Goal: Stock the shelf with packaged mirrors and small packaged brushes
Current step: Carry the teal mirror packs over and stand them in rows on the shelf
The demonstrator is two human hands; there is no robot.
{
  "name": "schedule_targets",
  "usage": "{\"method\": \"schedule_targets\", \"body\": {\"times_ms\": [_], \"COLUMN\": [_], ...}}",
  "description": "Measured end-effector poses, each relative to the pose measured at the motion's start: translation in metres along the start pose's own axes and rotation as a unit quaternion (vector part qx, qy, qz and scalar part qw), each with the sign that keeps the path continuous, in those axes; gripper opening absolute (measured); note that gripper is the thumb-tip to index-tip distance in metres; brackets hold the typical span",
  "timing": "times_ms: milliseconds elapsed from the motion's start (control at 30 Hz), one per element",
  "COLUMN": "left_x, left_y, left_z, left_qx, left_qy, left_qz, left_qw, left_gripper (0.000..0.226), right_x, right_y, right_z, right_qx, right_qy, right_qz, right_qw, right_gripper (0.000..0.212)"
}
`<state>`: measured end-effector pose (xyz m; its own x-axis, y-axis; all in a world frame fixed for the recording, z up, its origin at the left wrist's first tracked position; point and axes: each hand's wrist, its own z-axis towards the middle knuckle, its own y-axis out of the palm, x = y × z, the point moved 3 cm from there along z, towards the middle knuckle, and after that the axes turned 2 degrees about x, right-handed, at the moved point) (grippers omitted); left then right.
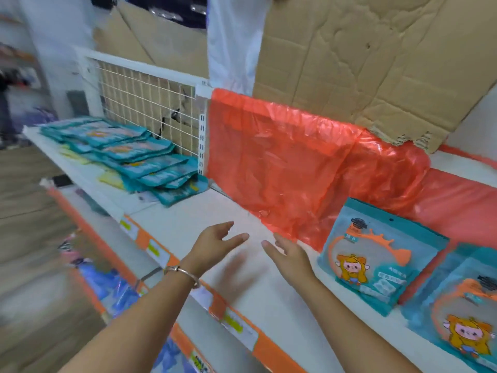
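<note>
White shelf [188, 224] lies beneath you: your left grip [215, 246] and right grip [287, 254] hover spread, holding nothing. Right of the right grip, mirror packs [376, 254] stand against red plastic [282, 162]. Beyond the left grip, flat packs [129, 152] lie overlapped before wire mesh [145, 103].

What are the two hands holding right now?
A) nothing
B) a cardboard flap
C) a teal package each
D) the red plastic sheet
A: the left hand and right hand hover open over the white shelf, fingers straight, gripping nothing.
</note>
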<state>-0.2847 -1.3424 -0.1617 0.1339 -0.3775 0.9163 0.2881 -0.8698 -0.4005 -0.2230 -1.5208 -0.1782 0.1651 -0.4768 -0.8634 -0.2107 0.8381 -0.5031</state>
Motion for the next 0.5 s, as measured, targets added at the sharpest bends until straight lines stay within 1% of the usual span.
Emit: {"method": "schedule_targets", "body": {"times_ms": [67, 133, 233, 400, 433, 500], "left_x": [-0.018, -0.034, -0.054, -0.087, -0.093, -0.105], "left_y": [-0.058, -0.115, -0.199, -0.313, -0.331, -0.362], "left_z": [0.008, 0.013, 0.021, 0.034, 0.037, 0.042], "left_qx": [0.051, 0.091, 0.137, 0.171, 0.173, 0.175], "left_qy": [-0.018, -0.029, -0.036, -0.048, -0.051, -0.056], "left_qz": [0.023, 0.053, 0.076, 0.101, 0.099, 0.089], "left_qw": [0.998, 0.994, 0.987, 0.979, 0.979, 0.979], "left_gripper": [0.08, 0.074, 0.074, 0.077, 0.078, 0.079], "right_x": [-0.031, -0.062, -0.111, -0.188, -0.2, -0.22], "right_y": [0.037, 0.073, 0.129, 0.219, 0.236, 0.267], "right_z": [0.015, 0.03, 0.051, 0.081, 0.086, 0.096], "right_qx": [-0.032, -0.057, -0.079, -0.101, -0.102, -0.105], "right_qy": [-0.018, -0.04, -0.056, -0.081, -0.081, -0.085], "right_qz": [-0.002, -0.009, -0.013, 0.02, 0.022, 0.016], "right_qw": [0.999, 0.998, 0.995, 0.991, 0.991, 0.991], "right_gripper": [0.057, 0.055, 0.053, 0.042, 0.043, 0.05]}}
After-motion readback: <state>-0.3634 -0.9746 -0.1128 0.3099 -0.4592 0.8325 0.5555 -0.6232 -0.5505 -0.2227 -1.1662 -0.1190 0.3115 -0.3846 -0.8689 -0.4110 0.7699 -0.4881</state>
